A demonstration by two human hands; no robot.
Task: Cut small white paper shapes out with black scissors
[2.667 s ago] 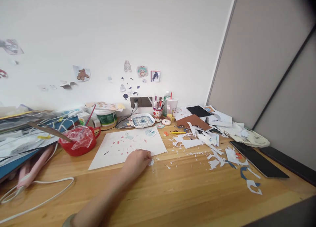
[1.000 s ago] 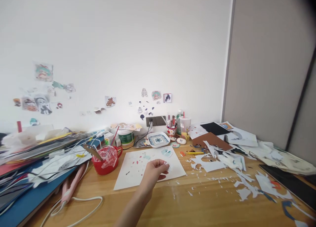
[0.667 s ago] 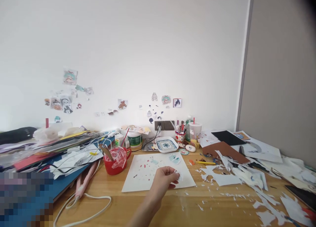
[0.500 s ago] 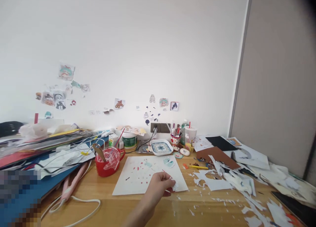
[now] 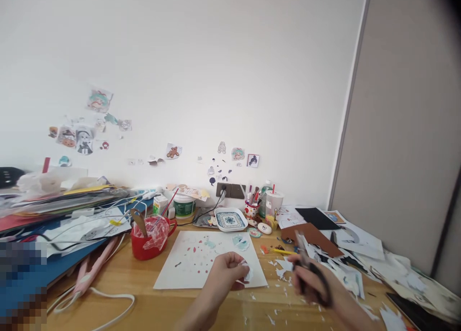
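Between the thumb and fingers of my left hand (image 5: pixel 227 273) is a small white paper cutout (image 5: pixel 249 273), held just over the near right part of a white sheet (image 5: pixel 173 261). On that sheet lie several tiny red pieces and a pale teal paper cutout (image 5: pixel 240 242). My right hand (image 5: pixel 317 285) is closed around black-handled scissors (image 5: pixel 306 261), with the blades pointing up and away. The scissors are smeared by motion, so I cannot tell whether the blades are apart. White paper scraps (image 5: pixel 283 268) lie on the table between and beyond my hands.
A red mug (image 5: pixel 149 242) with a plastic bag and sticks stands left of the sheet. Behind it sit a square patterned dish (image 5: pixel 230 219) and a brush cup (image 5: pixel 251 209). Cables and a pink tool (image 5: pixel 91 271) lie left; brown paper (image 5: pixel 311 239) and offcuts lie right.
My right hand has come into view from the right, holding the scissors. My left hand still pinches the cutout over the sheet. The whole view has shifted slightly.
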